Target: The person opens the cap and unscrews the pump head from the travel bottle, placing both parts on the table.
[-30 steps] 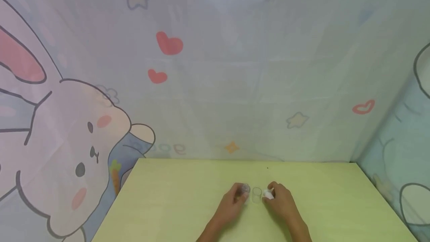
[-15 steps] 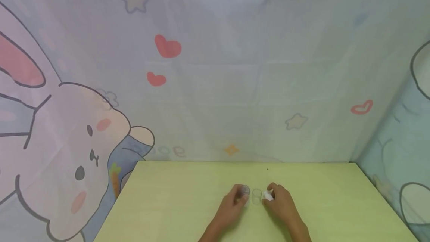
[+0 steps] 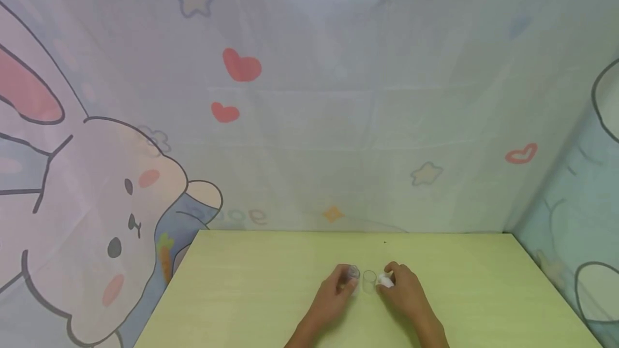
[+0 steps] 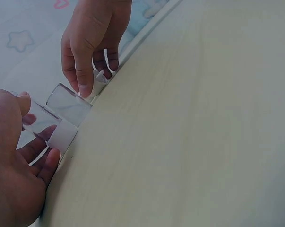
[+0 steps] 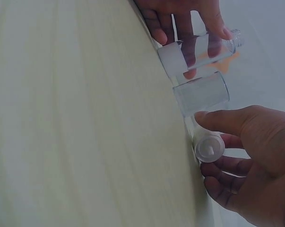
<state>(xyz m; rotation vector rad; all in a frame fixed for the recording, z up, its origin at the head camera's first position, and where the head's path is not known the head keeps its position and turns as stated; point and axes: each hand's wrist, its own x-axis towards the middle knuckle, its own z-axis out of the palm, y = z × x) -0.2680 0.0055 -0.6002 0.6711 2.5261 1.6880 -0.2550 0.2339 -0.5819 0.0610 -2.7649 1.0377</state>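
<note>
My left hand (image 3: pixel 333 293) holds a small clear bottle (image 5: pixel 203 49) with a bare threaded neck and a whitish band at its base. The bottle stands upright at the table surface, with thumb and fingers on either side. Just right of it a clear open-topped cylinder (image 3: pixel 369 282), like a bottle's overcap, stands apart from both hands in the head view. My right hand (image 3: pixel 407 290) pinches a white pump head (image 5: pixel 210 148) with a small nozzle, close beside the cylinder. Fingers hide part of the pump head and of the bottle.
Under the hands is a pale yellow-green table (image 3: pixel 251 283). Its far edge meets a printed fabric backdrop (image 3: pixel 309 95) with a rabbit, hearts and stars. A tiny dark speck (image 3: pixel 384 241) lies near the far edge.
The head view has shifted slightly. Both hands, the bottle, the clear cylinder and the pump head keep practically the same places.
</note>
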